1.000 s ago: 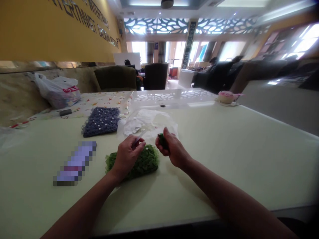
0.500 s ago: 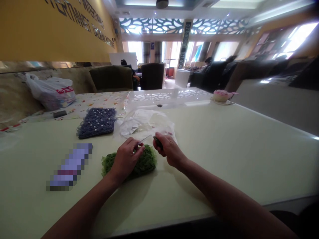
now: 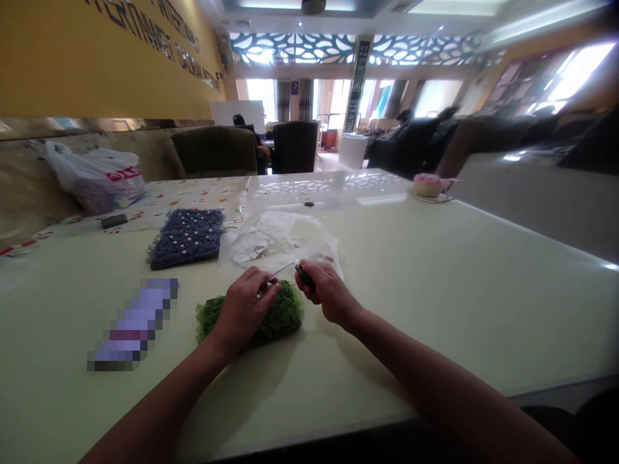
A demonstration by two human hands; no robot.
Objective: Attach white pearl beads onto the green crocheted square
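Observation:
A green crocheted piece [image 3: 283,316] lies on the pale table [image 3: 435,303] right in front of me. My left hand [image 3: 244,309] rests on top of it, fingers pinched together on the yarn and the near end of a thin pale needle-like rod [image 3: 285,268]. My right hand [image 3: 326,290] is closed round a small dark green object [image 3: 305,277] at the rod's other end, just right of the piece.
A crumpled clear plastic bag [image 3: 280,238] lies just behind my hands. A purple crocheted piece with white beads [image 3: 186,235] sits to the left, a blurred-out flat object [image 3: 133,322] nearer. A white carrier bag [image 3: 97,177] and a pink flower dish [image 3: 430,185] stand further back.
My right hand has moved left and down toward my left hand, bringing the dark green object to the rod. My left hand has stayed on the green piece.

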